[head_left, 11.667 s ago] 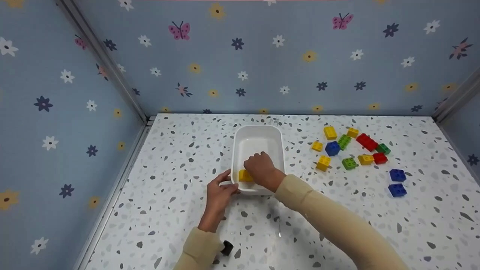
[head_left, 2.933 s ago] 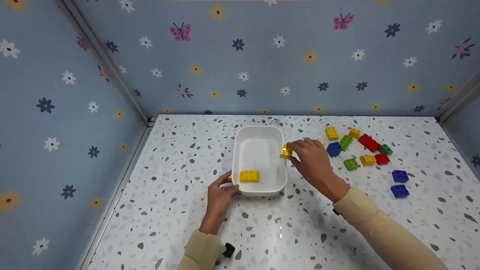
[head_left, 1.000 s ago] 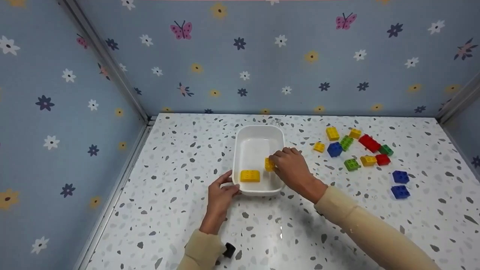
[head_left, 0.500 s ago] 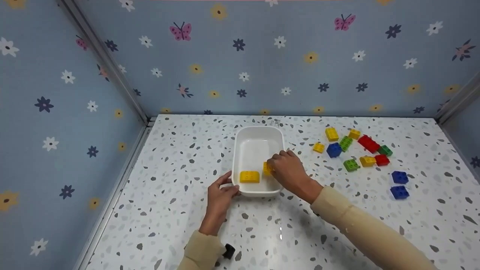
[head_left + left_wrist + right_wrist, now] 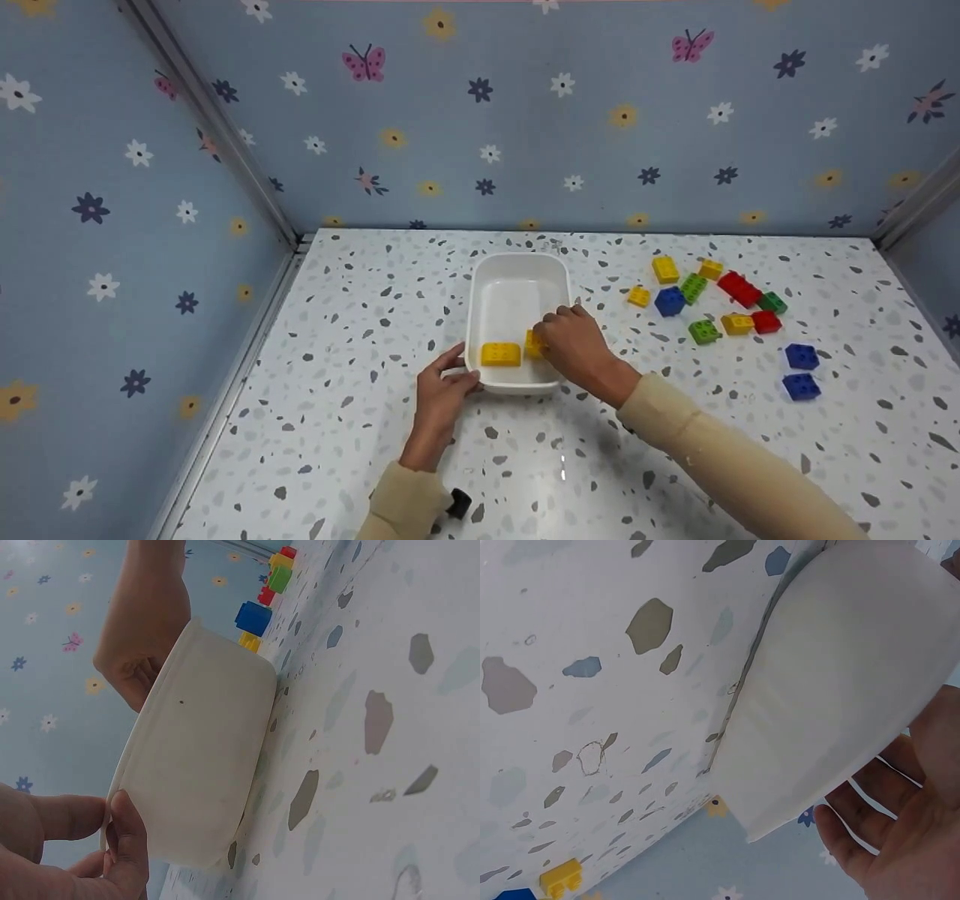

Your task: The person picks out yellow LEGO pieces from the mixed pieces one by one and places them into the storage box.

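Note:
A white plastic tub (image 5: 517, 267) stands on the speckled table. My left hand (image 5: 441, 394) pinches its rim at the near left corner, thumb on one side and fingers on the other, as the left wrist view shows (image 5: 124, 840). My right hand (image 5: 576, 341) reaches in over the right wall and holds a yellow toy brick (image 5: 533, 344) low inside, partly hidden by the fingers. Left of it on the tub floor lies another yellow brick (image 5: 500, 354). In the right wrist view the tub wall (image 5: 832, 682) hides the right fingertips and the brick.
Right of the tub lie several loose bricks: small yellow (image 5: 638, 296), yellow (image 5: 664, 269), blue (image 5: 670, 301), light green (image 5: 703, 331), red (image 5: 739, 289) and dark green (image 5: 772, 302). Two blue bricks (image 5: 802, 356) lie nearer the right. A patterned wall (image 5: 525, 150) closes the back.
The right hand has brought a yellow brick from the tub's right rim inward and lowered it beside the other yellow brick. My left hand has kept its place on the rim.

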A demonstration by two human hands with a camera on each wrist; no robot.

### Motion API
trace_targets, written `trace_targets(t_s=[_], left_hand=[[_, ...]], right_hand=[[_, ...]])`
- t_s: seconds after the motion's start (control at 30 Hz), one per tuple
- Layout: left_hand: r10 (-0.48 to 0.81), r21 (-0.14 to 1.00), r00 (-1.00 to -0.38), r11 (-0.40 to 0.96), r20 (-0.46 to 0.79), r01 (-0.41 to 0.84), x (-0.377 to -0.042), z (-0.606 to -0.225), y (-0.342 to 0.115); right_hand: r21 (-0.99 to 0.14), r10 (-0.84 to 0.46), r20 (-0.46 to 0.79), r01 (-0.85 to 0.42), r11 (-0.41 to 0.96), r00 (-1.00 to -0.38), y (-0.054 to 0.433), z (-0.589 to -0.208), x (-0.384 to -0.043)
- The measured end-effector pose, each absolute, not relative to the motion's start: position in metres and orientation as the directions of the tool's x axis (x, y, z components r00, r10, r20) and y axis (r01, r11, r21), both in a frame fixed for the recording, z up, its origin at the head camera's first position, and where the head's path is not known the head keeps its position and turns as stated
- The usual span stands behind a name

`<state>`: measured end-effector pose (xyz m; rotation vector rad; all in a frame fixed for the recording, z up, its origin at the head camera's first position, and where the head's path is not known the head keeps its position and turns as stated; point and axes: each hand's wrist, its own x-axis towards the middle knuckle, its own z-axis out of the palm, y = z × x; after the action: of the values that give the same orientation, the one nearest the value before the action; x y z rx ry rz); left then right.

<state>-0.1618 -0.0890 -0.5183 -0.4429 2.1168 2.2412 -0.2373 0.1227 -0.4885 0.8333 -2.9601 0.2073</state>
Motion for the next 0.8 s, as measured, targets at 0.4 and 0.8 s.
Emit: trace_targets(t_s=[0.4, 0.8], left_hand=[[-0.177, 0.971, -0.956, -0.084, -0.236, -0.224, -0.1613, -0.5177, -0.0883], [-0.17, 0.97, -0.956, -0.09, -0.238, -0.225, -0.1623, -0.5195, -0.0889]], right_hand=[[-0.083, -0.503, 0.077, -0.508, 0.857, -0.861, 0.1217, -0.4886, -0.2365], [-0.041, -0.477, 0.011, -0.477, 0.878, -0.879, 0.1186, -0.4852, -0.2346]])
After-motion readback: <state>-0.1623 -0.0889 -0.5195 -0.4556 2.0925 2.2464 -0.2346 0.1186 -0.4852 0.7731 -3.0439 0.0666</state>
